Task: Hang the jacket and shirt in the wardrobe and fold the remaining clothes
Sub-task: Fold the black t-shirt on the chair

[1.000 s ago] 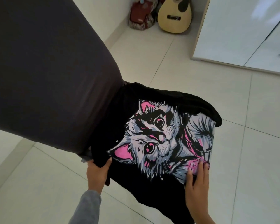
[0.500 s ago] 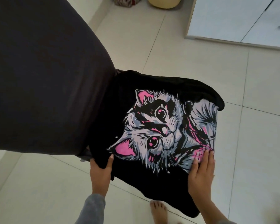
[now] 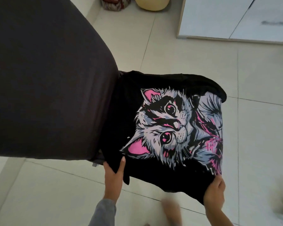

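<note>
Cut off at 12 o'clock: guitar (image 3: 152,4) body and red bag (image 3: 113,4). Blurred at 6 o'clock, a bare foot (image 3: 171,209). Hidden under dark cloth (image 3: 47,70) at 9 o'clock, the left edge of the tee (image 3: 153,173). Since half a second ago: right hand (image 3: 215,191) off the cat print, fingers no longer flat but curled, gripping the tee's 5 o'clock corner. Left hand (image 3: 113,178) as before, pinching the 7 o'clock edge, thumb on top. Tee at centre, print up, touching the cloth. At 1 o'clock, white wardrobe (image 3: 235,18), doors closed, on pale tiled floor (image 3: 260,128).
</note>
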Available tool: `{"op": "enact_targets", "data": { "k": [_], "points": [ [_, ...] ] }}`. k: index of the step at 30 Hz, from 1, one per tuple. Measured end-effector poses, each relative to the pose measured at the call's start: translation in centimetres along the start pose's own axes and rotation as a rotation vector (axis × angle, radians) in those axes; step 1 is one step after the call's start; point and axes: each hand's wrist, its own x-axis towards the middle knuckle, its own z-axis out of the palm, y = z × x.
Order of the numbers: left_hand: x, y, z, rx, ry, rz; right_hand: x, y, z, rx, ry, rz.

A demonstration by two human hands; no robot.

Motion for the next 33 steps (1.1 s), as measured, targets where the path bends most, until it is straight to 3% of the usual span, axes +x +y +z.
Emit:
{"op": "enact_targets", "data": {
  "k": [4,7,10,14,16,17,20,21,25,28,33],
  "points": [
    [0.0,-1.1,-1.4,0.000,-0.141,-0.028,-2.1,1.5,0.0,0.200,-0.118,0.272],
    [0.1,-2.3,-2.8,0.029,-0.168,-0.038,-3.9,1.8,-0.8,0.480,-0.264,0.328],
    [0.3,-2.5,-4.0,-0.028,-0.213,-0.103,-4.9,1.6,-1.4,0.644,-0.225,0.341],
    [0.5,-2.2,-4.8,-0.038,-0.392,-0.095,-4.6,1.4,-1.6,0.833,-0.097,0.327],
    [0.7,-2.2,-4.7,-0.001,-0.392,-0.063,-4.7,1.3,-1.5,1.069,-0.017,0.350],
    [0.8,-2.2,-4.5,0.009,-0.367,-0.052,-4.9,0.9,-1.7,1.282,-0.139,0.419],
    [0.6,-2.2,-4.0,-0.085,-0.282,-0.077,-5.7,1.0,-2.5,1.254,-0.236,0.344],
    [0.4,-2.2,-3.9,-0.149,-0.260,-0.102,-5.1,1.7,-2.3,1.176,-0.139,0.247],
    [-0.5,-1.9,-4.1,-0.464,-0.221,-0.282,-5.7,1.4,-3.0,1.063,-0.249,0.371],
    [-1.5,-0.9,-4.5,-0.484,-0.344,-0.413,-6.1,1.5,-3.4,0.876,-0.334,0.368],
    [-2.0,-1.2,-4.8,-0.276,-0.566,-0.365,-6.3,1.1,-3.5,0.868,-0.366,0.274]
  ]
}}
